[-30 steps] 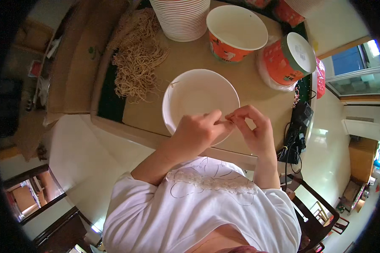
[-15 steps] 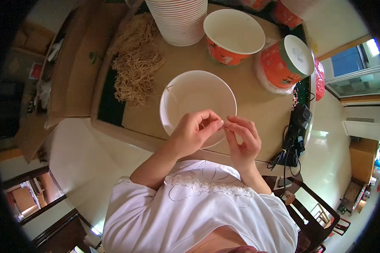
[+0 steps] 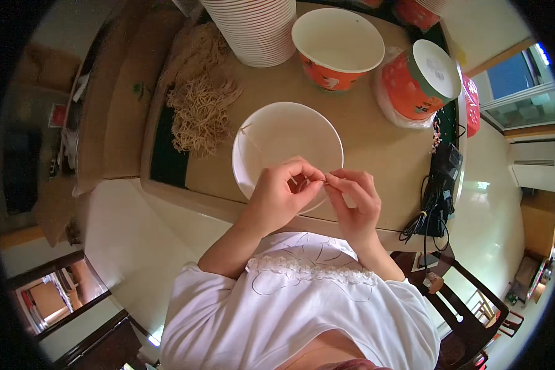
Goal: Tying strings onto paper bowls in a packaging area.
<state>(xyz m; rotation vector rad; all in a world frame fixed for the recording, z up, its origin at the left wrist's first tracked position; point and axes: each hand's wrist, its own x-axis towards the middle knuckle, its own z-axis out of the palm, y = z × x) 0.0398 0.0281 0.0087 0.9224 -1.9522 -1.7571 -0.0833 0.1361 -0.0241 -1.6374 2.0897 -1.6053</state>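
Observation:
A white paper bucket (image 3: 267,120) stands at the table's near edge, its open mouth toward me. A thin tan string (image 3: 246,134) is knotted at the left of its rim and trails down inside toward my hands. Over the bucket's near right rim, my left hand (image 3: 285,190) is closed, with thumb and index finger in a pinch. My right hand (image 3: 356,200) pinches too, its fingertips touching the left ones. Between the fingertips there is a thin bit of string, mostly hidden by the fingers.
A pile of tan strings (image 3: 198,114) lies at the left. Behind are a tall stack of nested white buckets (image 3: 253,28), an orange printed bucket (image 3: 333,80) and an upturned orange bucket (image 3: 407,83). Black cables with an adapter (image 3: 436,203) lie at the right edge.
Both hands stay pinched together at nearly the same spot over the bucket. The whole view has shifted slightly; the things on the table have kept their places.

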